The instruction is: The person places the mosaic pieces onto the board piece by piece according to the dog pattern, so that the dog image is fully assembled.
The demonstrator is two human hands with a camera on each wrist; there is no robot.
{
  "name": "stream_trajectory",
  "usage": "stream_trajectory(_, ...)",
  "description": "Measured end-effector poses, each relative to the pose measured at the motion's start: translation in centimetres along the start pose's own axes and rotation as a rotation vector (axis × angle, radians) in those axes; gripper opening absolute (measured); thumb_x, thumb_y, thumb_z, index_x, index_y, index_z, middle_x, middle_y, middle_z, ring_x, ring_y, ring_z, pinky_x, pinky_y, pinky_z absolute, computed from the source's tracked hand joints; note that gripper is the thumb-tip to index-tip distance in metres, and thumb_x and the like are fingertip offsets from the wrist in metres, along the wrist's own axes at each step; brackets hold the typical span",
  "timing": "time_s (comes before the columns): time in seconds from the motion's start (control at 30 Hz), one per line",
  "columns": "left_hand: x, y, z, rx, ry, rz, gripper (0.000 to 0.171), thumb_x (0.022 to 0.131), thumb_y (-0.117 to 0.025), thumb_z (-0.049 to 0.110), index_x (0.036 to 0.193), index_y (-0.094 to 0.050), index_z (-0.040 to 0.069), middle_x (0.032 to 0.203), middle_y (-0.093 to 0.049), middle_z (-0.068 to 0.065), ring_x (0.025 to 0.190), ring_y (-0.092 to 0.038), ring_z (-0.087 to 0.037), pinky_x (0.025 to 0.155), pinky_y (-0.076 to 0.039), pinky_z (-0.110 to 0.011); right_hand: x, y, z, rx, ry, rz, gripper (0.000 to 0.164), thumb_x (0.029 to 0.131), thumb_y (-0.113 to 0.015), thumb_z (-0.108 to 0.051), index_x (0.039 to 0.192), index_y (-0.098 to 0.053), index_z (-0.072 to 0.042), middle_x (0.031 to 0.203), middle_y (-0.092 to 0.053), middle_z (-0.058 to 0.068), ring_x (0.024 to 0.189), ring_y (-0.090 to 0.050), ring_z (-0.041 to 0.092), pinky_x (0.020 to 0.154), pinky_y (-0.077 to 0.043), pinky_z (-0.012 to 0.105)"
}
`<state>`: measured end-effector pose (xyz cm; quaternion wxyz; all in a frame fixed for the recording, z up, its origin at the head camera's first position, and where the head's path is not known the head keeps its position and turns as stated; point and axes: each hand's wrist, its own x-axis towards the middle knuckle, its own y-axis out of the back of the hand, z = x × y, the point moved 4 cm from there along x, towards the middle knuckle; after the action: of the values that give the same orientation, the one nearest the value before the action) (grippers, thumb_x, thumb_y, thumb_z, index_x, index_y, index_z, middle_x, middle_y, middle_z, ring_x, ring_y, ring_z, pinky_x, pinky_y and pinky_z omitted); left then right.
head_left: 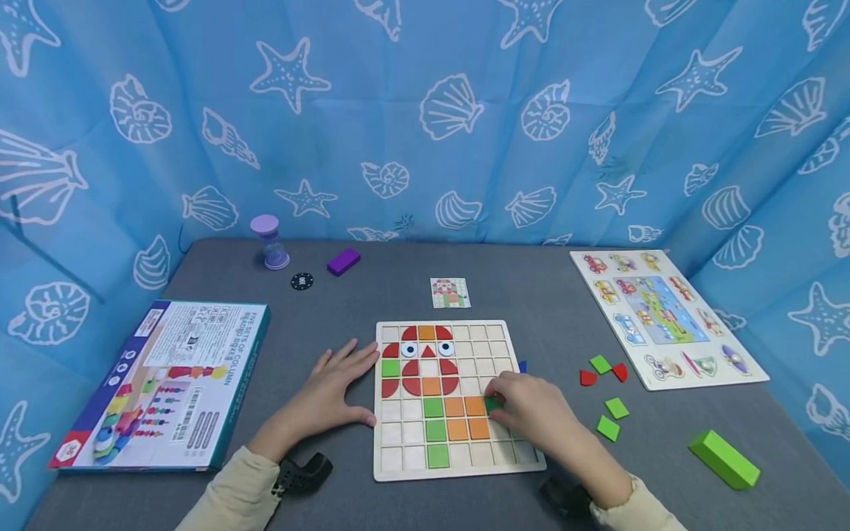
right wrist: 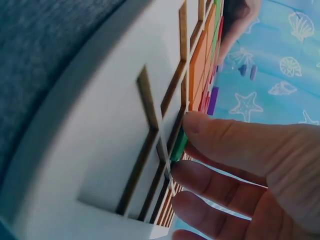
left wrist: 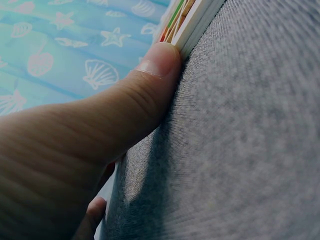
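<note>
A wooden grid board [head_left: 458, 474] lies in the middle of the table, holding red, orange and green tiles and two eye pieces in an owl-like pattern. My right hand [head_left: 534, 413] pinches a green square tile [right wrist: 179, 146] between thumb and fingers, at a cell right of the orange tiles [head_left: 476, 417]. In the right wrist view the tile sits low among the grid strips, partly hidden by the thumb [right wrist: 215, 132]. My left hand [head_left: 339, 391] is spread along the board's left edge, its thumb [left wrist: 157, 62] touching the side. Behind the board lies a small picture card [head_left: 450, 293].
Loose green squares [head_left: 607, 428] and red pieces [head_left: 587, 377] lie right of the board, near a green block [head_left: 724, 459] and a picture puzzle [head_left: 671, 310]. A boxed toy [head_left: 166, 383] lies left. Farther back are a purple sand timer [head_left: 270, 242], black disc [head_left: 302, 281] and purple block [head_left: 343, 262].
</note>
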<state>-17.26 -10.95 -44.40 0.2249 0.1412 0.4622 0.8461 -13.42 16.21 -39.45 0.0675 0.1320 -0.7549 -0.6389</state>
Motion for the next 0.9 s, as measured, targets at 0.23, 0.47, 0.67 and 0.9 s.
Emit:
stream_trajectory(0.23,-0.1,-0.2,-0.1,-0.008,0.004,-0.003,0.1,0.058,-0.069,0.06,0.14,-0.03,0.02,0.145,-0.024,0.007,0.136,-0.01,-0.025,0.105,-0.004,-0.055,-2.1,1.9,3.5,-0.002,-0.094,0.042,0.034,0.067,-0.076,-0.022,0.098,-0.066,-0.016,0.077,-0.057,-0.006,0.061,-0.046,0.006,0.051,-0.038,0.024)
stream_trajectory(0.47,-0.1,0.0,-0.3,-0.009,-0.005,0.008,0.1,0.057,-0.069,0.06,0.139,-0.031,0.019,0.145,-0.025,0.008,0.136,-0.01,-0.024,0.105,-0.004,-0.054,-5.6,3.0,10.3,0.004,-0.284,-0.023,0.04,0.066,-0.076,-0.026,0.101,-0.063,-0.011,0.085,-0.059,0.003,0.072,-0.056,0.019,0.054,-0.045,0.037)
stream_trajectory(0.67,-0.1,0.1,-0.3,-0.003,0.001,-0.001,0.1,0.057,-0.068,0.062,0.14,-0.03,0.019,0.145,-0.024,0.008,0.136,-0.01,-0.024,0.105,-0.003,-0.054,-7.0,2.0,13.3,0.053,-0.378,-0.149,0.04,0.066,-0.076,-0.029,0.098,-0.064,-0.008,0.083,-0.058,0.003,0.073,-0.056,0.02,0.057,-0.044,0.04)
stream_trajectory(0.9,0.1,0.1,-0.1,0.009,-0.003,-0.007,0.099,0.058,-0.069,0.06,0.14,-0.03,0.02,0.145,-0.024,0.008,0.136,-0.01,-0.024,0.105,-0.004,-0.055,-7.4,1.2,12.6,0.044,-0.362,-0.118,0.029,0.067,-0.076,-0.026,0.089,-0.065,-0.01,0.079,-0.056,0.0,0.069,-0.055,0.015,0.055,-0.044,0.038)
